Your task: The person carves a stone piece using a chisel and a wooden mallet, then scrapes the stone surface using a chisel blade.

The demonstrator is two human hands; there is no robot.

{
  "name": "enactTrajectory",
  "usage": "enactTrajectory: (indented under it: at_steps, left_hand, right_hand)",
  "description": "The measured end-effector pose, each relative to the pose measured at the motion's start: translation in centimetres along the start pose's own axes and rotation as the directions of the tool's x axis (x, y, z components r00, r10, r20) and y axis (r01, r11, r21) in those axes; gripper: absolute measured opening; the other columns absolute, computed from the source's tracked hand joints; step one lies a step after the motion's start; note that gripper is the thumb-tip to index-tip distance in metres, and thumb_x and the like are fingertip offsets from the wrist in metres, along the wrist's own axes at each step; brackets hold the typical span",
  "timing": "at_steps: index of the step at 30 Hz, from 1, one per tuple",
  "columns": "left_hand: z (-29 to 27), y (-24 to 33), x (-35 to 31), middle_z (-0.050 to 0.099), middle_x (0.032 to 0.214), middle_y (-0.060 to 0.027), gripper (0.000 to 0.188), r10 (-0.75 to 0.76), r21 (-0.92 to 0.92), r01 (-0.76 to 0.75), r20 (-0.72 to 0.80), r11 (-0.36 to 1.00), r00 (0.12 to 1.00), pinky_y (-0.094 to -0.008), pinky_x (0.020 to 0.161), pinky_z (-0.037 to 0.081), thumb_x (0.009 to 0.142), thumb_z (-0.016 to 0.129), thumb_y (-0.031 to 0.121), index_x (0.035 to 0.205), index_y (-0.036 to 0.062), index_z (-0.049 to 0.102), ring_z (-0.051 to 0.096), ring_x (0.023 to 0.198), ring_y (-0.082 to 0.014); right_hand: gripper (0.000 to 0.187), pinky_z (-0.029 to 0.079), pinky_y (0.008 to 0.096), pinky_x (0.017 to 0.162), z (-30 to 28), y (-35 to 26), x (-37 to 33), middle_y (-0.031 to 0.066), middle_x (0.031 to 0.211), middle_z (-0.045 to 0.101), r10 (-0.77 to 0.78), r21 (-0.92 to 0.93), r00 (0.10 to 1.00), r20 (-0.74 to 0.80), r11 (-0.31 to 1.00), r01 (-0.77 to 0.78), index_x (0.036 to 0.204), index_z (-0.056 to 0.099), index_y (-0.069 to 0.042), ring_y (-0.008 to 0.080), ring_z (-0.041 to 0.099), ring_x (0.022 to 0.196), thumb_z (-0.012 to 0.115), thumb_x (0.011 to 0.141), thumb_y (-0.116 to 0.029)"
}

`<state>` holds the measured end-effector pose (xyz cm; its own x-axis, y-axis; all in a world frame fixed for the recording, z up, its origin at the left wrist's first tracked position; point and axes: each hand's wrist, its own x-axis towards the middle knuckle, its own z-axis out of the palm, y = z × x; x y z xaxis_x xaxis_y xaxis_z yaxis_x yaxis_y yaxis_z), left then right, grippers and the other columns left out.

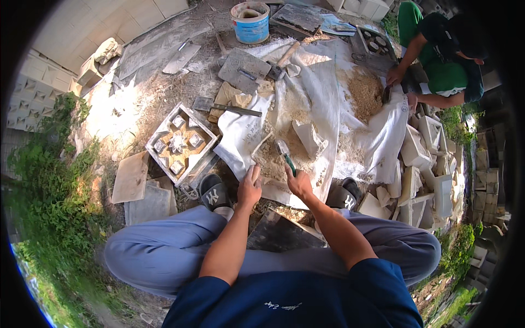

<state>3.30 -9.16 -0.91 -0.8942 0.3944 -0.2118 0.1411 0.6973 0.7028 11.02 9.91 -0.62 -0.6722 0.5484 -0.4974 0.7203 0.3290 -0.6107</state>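
Observation:
My right hand is closed around the green handle of a small trowel, whose pale, dusty blade points away over the sandy powder. To its left, my left hand is closed at the near edge of a white woven sack. A thin pale strip runs up from its fingertips; whether the fingers grip it, I cannot tell. Beyond the trowel, a whitish block-shaped piece leans on the powder-covered sack. A square mould with a star-shaped relief lies left of my hands.
Across at the right, a co-worker crouches by a sand pile, a tool in one hand. Pale blocks crowd the right side. A blue bucket, a float and a hammer lie farther off. A dark board sits between my feet.

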Motion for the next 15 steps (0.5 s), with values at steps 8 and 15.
enactTrajectory:
  at_steps: [8, 15]
  left_hand:
    - [1.1, -0.3, -0.4, 0.056, 0.133, -0.021, 0.053, 0.073, -0.087, -0.076, -0.035, 0.993, 0.997, -0.0502, 0.096, 0.048, 0.096, 0.059, 0.02, 0.145, 0.0126, 0.042, 0.055, 0.119, -0.0443]
    - [1.5, 1.1, -1.4, 0.044, 0.142, -0.0287, 0.063, -0.135, 0.051, 0.13, 0.133, 0.99, 0.982, -0.0549, 0.099, 0.046, 0.095, 0.056, 0.019, 0.153, 0.0115, 0.032, 0.052, 0.119, -0.0512]
  right_hand:
    - [0.079, 0.047, 0.0549, 0.081, 0.8, 1.0, 0.7, 0.039, 0.08, 0.061, -0.037, -0.045, 0.994, 0.104, 0.998, 0.041, 0.081, 0.067, 0.008, 0.0564, 0.06, 0.088, 0.038, 0.1, -0.063]
    - [0.07, 0.028, 0.0413, 0.049, 1.8, -1.1, 1.7, 0.0042, 0.055, 0.036, -0.251, 0.345, 0.967, -0.05, 0.904, 0.253, 0.061, 0.038, 0.001, 0.0139, 0.034, 0.055, 0.043, 0.104, -0.054]
